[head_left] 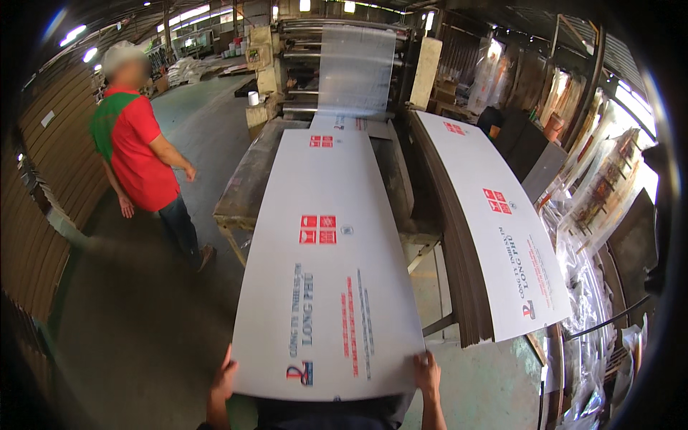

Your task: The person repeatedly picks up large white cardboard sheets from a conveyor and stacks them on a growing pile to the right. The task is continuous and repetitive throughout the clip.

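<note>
A long white printed cardboard sheet (326,287) with red and blue print stretches from in front of me toward the machine. My left hand (224,376) grips its near left edge, and my right hand (428,374) grips the near right edge; the fingers curl partly under it and are partly hidden. The far part of the sheet lies over a worn machine table (247,183). Beyond it, a similar printed sheet (351,123) shows at the foot of the roller machine (297,64), where clear film (356,72) runs down.
On the right stands a tall stack of cardboard sheets (466,265), with a white printed sheet (494,208) on top. A person (136,136) in a red and green shirt is at the left, beside stacked brown boards (54,136). Crumpled clear plastic (573,287) lies at far right.
</note>
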Available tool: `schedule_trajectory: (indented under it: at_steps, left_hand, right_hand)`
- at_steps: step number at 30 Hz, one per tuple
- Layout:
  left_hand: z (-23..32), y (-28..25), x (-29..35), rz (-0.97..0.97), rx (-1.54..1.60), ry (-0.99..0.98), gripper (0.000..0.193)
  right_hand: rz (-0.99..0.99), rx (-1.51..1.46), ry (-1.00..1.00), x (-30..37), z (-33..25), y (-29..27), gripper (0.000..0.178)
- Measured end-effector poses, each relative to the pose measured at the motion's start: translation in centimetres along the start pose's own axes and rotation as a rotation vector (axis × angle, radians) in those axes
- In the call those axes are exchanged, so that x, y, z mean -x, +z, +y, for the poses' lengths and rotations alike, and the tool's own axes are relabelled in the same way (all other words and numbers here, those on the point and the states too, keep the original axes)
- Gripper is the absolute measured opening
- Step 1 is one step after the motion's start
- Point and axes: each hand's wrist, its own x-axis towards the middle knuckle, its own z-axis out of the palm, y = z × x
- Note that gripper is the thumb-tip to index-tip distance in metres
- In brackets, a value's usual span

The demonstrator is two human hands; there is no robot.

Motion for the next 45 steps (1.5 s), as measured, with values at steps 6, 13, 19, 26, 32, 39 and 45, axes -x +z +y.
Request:
schedule_trajectory:
  at_steps: [6,13,19,26,32,39,45]
  left_hand:
    - [-1.2,1.7,-1.4,-0.015,-0.137,-0.024,0.064]
    - [2.4,6.8,-17.2,-0.021,-0.120,-0.018,0.059]
    - [2.5,7.8,-25.1,0.006,-0.139,0.019,0.061]
    - [4.0,10.6,-34.0,0.211,-0.159,0.147,0.054]
    - [5.2,11.5,-37.8,0.761,0.253,0.157,0.050]
    - [-4.8,12.8,-23.8,0.146,0.084,-0.338,0.026]
    - [-10.2,19.5,-10.2,-0.117,-0.168,-0.605,0.029]
  right_hand:
    - [0.046,0.009,0.042,1.2,3.4,-0.5,0.048]
    - [0.137,-0.014,-0.136,-13.6,-1.9,3.2,0.042]
    - [0.210,0.033,-0.076,-20.7,-4.2,7.4,0.046]
    - [0.124,-0.086,-0.018,-29.9,-6.0,12.0,0.047]
    - [0.398,0.252,-0.432,-34.1,-13.4,0.5,0.036]
    - [0.400,0.586,0.517,-25.6,2.7,-18.8,0.073]
    - [0.353,0.594,0.196,-15.6,5.1,-14.3,0.086]
